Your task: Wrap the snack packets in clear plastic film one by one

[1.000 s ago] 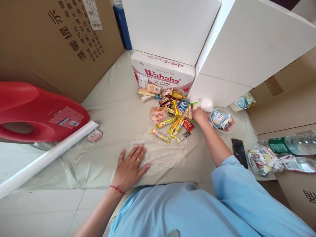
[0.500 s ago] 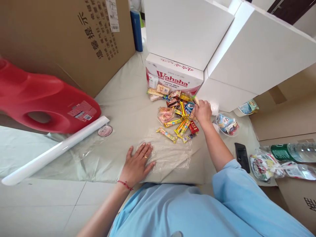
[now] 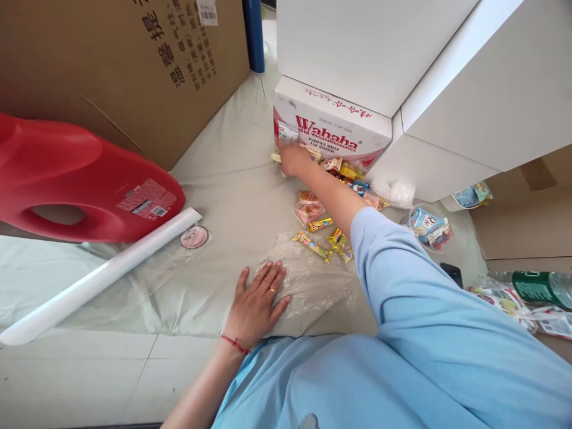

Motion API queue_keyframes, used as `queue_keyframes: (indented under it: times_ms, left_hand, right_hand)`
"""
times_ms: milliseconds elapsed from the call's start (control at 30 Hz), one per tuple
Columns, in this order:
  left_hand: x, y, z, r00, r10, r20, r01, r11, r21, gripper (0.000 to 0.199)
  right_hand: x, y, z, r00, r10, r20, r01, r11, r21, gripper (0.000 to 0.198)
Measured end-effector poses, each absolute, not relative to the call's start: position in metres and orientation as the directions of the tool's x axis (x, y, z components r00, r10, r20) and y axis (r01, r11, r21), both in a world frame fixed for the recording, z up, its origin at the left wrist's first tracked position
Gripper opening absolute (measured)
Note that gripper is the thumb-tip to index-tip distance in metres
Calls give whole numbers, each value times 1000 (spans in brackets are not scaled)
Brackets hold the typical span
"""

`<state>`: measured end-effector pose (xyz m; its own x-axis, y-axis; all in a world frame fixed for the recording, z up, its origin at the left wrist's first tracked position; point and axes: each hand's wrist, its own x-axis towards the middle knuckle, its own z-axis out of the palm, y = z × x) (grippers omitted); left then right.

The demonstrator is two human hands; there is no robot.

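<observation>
My left hand point(image 3: 256, 304) lies flat on a sheet of clear plastic film point(image 3: 313, 280), fingers spread, holding nothing. Reaching forward, my right hand point(image 3: 292, 159) is closed at the left end of a heap of wrapped snacks, in front of the white-and-red water carton point(image 3: 333, 116). A pale wrapped snack stick point(image 3: 276, 158) shows at its fingertips; the fingers partly hide it. Another pale stick snack point(image 3: 313, 153) lies behind the hand. Pink-wrapped snacks point(image 3: 309, 210) and yellow-wrapped sticks point(image 3: 313, 245) lie nearer me. My right forearm covers part of the heap.
At left stand a red jug point(image 3: 89, 185), a white roll point(image 3: 102, 274) and a large cardboard box point(image 3: 111, 77). A round pink item point(image 3: 193, 236) lies beside the roll. On the right are a tub of snacks point(image 3: 429, 227), a phone point(image 3: 451, 273) and a bottle point(image 3: 531, 287). White panels point(image 3: 366, 47) rise behind.
My right hand has swung left from the right side of the snack heap to its left end, where the pale sticks lie. My left hand stays flat. The view has shifted slightly.
</observation>
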<state>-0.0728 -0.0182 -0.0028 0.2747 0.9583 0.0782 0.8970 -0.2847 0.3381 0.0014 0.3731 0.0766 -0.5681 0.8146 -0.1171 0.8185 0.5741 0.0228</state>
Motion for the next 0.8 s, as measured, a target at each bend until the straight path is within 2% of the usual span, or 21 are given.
queue_keyframes:
  times_ms: [67,167,300,467,600,733,800]
  left_hand:
    - [-74,-17,-2,277,958,76,896,-286,339,64]
    - [-74,-17,-2,298,951,78,891,-306,334,69]
    - [-71,-22,-3,315,946,75,889,-322,325,73]
    - [-63,-34,-4,277,957,92,906,-292,306,65]
    - [-62,-37,-3,264,959,102,913,-282,296,60]
    - [-62,-36,-2,266,959,99,912,-283,296,58]
    - [-63,-36,-2,271,958,94,910,-287,300,60]
  right_hand:
    - [-4,376,77,-509,847,-151,856,517,14,48]
    - [1,363,80,-500,859,-110,862,506,30,33]
    - [21,327,81,-590,805,-61,803,593,57,36]
    - [45,309,80,-640,761,-108,765,644,7,30]
    - [54,321,79,-583,810,-62,813,582,-32,40]
    - [51,326,73,-686,717,-124,724,690,-14,62]
    - [48,321,71,-689,711,-136,716,698,25,69]
